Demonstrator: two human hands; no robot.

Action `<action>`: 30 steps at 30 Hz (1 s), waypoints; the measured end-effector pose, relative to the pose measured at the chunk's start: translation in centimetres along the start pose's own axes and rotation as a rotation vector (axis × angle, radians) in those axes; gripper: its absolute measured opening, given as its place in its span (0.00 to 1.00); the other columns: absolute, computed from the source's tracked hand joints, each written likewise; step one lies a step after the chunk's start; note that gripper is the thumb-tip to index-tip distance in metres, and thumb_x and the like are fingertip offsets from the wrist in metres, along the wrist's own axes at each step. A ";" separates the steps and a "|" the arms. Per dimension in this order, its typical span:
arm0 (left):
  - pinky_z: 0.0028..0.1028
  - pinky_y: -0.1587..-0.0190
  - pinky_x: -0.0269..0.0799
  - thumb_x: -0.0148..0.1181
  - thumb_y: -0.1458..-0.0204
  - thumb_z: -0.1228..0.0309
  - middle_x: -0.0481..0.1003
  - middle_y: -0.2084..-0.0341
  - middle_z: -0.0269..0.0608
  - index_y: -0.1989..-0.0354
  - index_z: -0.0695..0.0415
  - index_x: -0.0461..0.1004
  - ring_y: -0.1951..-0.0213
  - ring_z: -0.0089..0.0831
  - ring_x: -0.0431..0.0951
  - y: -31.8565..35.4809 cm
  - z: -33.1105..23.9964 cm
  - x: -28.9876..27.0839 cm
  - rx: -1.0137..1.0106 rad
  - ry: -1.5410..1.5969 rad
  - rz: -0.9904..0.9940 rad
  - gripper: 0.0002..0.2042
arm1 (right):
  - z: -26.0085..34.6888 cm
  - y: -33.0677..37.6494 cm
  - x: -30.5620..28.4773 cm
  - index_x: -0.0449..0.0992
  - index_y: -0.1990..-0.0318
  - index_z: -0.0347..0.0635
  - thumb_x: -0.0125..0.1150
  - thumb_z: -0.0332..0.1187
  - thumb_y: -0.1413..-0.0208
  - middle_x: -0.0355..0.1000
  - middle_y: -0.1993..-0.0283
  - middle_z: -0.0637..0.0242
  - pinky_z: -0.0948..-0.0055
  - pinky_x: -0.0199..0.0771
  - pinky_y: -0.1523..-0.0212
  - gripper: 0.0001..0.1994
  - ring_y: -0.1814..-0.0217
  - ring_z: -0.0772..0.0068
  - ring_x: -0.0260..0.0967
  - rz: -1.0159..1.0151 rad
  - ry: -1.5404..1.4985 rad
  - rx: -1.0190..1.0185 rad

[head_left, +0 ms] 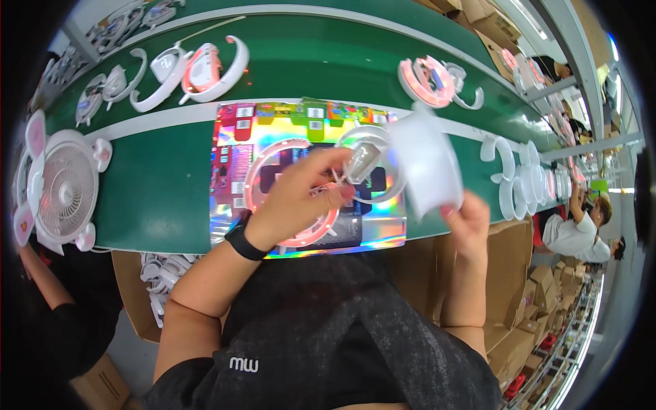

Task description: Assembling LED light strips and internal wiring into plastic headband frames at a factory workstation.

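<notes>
My right hand point(468, 222) grips the lower edge of a wide, curved white plastic band point(429, 167), raised and blurred by motion. My left hand point(297, 198), with a black watch on its wrist, pinches a small clear-grey block-shaped part point(363, 162) between thumb and fingers. Around that part runs a thin white ring point(393, 191), partly covered by the band. Beneath my left hand, a pink-and-white ring-shaped part point(307, 239) rests on a shiny, rainbow-coloured printed sheet point(389, 232). My hand hides much of this ring.
White and pink ring parts point(205, 72) stand at the back left, others point(427, 78) at the back right. White bands point(516, 178) line the right side. A white fan point(65, 184) with ears stands left, near another person's arm point(44, 277). Cardboard boxes point(509, 273) sit below the green table point(150, 184).
</notes>
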State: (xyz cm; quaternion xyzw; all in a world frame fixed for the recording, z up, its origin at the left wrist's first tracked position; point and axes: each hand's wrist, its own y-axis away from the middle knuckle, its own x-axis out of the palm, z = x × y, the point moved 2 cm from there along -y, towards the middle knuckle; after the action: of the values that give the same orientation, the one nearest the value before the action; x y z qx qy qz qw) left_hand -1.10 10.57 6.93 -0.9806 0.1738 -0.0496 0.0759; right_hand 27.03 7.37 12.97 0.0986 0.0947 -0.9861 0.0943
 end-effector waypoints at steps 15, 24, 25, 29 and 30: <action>0.49 0.31 0.52 0.78 0.68 0.52 0.64 0.36 0.52 0.33 0.61 0.59 0.31 0.54 0.56 8.3 -1.7 -10.2 0.070 -0.938 -0.175 0.52 | 2.9 -4.1 12.0 0.79 0.60 0.37 0.63 0.21 0.62 0.76 0.65 0.59 0.61 0.70 0.62 0.16 0.65 0.56 0.73 0.419 0.462 -0.643; 0.56 0.28 0.32 0.69 0.63 0.37 0.59 0.32 0.52 0.29 0.62 0.52 0.27 0.47 0.50 10.8 2.6 -8.3 -0.096 -1.056 -0.084 0.57 | 1.0 -3.2 14.2 0.82 0.63 0.45 0.64 0.24 0.68 0.76 0.63 0.70 0.61 0.70 0.48 0.18 0.58 0.64 0.71 0.783 0.872 -0.609; 0.56 0.28 0.32 0.69 0.63 0.37 0.59 0.32 0.52 0.29 0.62 0.52 0.27 0.47 0.50 10.8 2.6 -8.0 -0.095 -1.050 -0.083 0.57 | 1.3 -3.3 14.0 0.82 0.63 0.44 0.64 0.24 0.68 0.76 0.63 0.70 0.60 0.70 0.47 0.18 0.58 0.64 0.71 0.792 0.890 -0.621; 0.58 0.29 0.32 0.68 0.61 0.38 0.59 0.32 0.52 0.30 0.64 0.52 0.27 0.45 0.51 10.4 2.7 -7.3 -0.053 -1.052 -0.110 0.56 | 1.4 -3.4 13.5 0.81 0.63 0.44 0.64 0.23 0.67 0.76 0.64 0.70 0.59 0.69 0.46 0.17 0.58 0.64 0.71 0.784 0.924 -0.632; 0.57 0.29 0.32 0.68 0.60 0.38 0.59 0.31 0.52 0.30 0.64 0.52 0.27 0.45 0.52 10.4 2.8 -7.3 -0.061 -1.050 -0.103 0.55 | 1.2 -3.4 13.7 0.81 0.63 0.44 0.64 0.23 0.67 0.76 0.64 0.70 0.59 0.69 0.46 0.17 0.58 0.64 0.71 0.783 0.926 -0.627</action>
State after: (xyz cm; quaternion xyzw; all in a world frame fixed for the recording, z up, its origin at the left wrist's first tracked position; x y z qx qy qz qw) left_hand -11.01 3.86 1.97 -0.8825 0.0651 0.4496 0.1214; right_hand 12.91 8.16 11.81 0.5054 0.3636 -0.6615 0.4181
